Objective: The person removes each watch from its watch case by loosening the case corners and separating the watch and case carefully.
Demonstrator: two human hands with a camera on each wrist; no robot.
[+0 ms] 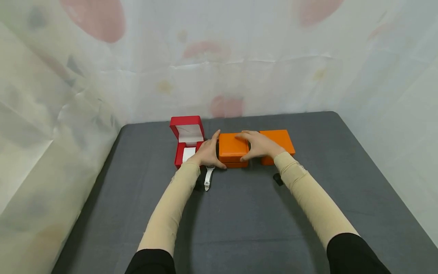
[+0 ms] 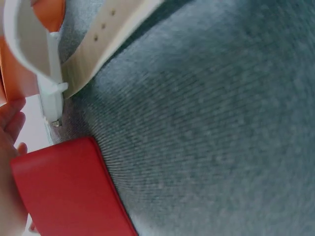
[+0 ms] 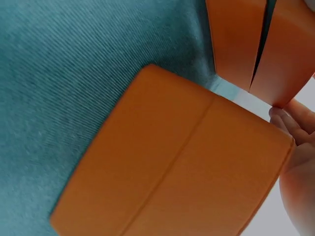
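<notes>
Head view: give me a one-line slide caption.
Both hands, left hand and right hand, grip the middle orange box between an open red box and another orange box.

Two orange boxes sit on the grey table: the nearer orange box and the farther orange box. There is one red box, open, and one white watch. Two hands count as well, the left hand and the right hand. One grey table bears them all
</notes>
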